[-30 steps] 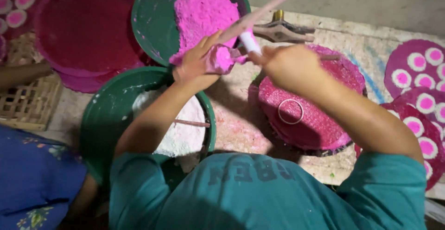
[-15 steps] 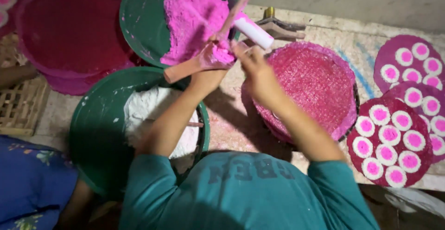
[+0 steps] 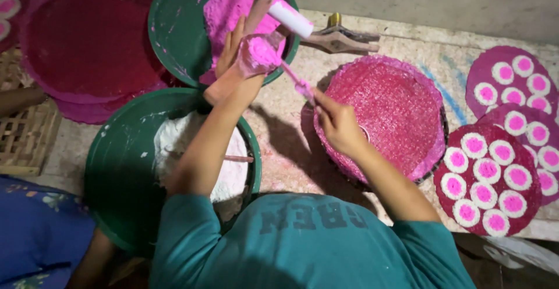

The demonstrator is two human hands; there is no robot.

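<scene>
Cupping a lump of pink paste (image 3: 259,53), the left hand (image 3: 239,56) hovers above the green basin (image 3: 174,27) of pink powder. The right hand (image 3: 338,123) pinches a thin pink stick (image 3: 294,79), its tip touching the paste, over the round pink tray (image 3: 390,114).

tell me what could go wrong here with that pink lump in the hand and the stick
1. The left hand cups a soft pink lump at the edge of the green basin; it could crumble onto the table.
2. The right hand grips the thin pink stick low down, so its tip may wobble and gouge the lump.
3. The right forearm hangs over the pink round tray and could brush it.
</scene>
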